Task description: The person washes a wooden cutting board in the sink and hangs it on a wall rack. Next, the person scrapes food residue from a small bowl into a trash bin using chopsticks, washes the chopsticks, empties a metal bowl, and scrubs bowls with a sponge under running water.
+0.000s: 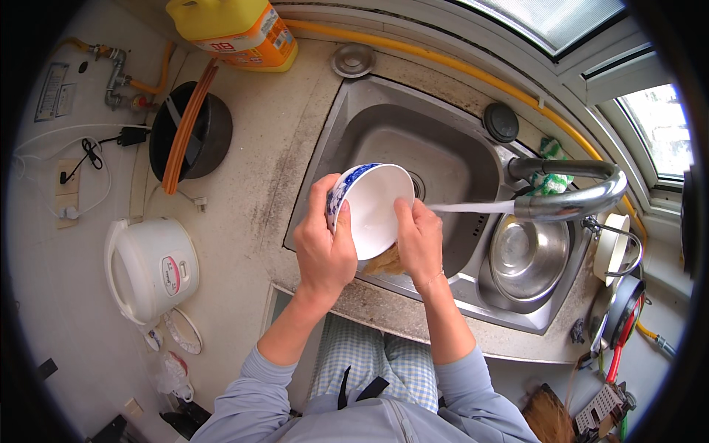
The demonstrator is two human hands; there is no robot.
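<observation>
Between my two hands a white bowl (pixel 372 213) with a blue pattern on its outside is tipped over the near edge of the steel sink. My left hand (pixel 328 238) grips its left side, thumb over the rim. On the right rim rests my right hand (pixel 419 235), its thumb inside the bowl; its other fingers are partly hidden. Water (pixel 471 207) runs from the faucet (pixel 576 191) towards my right hand. Beneath the bowl, a brown cloth or scrubber (pixel 385 261) lies at the front rim of the large sink basin (pixel 382 133).
A steel bowl (pixel 529 257) sits in the small right basin. Left on the counter stand a rice cooker (pixel 155 271) and a dark pot (pixel 216 135) with orange-brown sticks across it. A yellow detergent jug (pixel 243 36) is at the back. Pans (pixel 623 307) hang at the right.
</observation>
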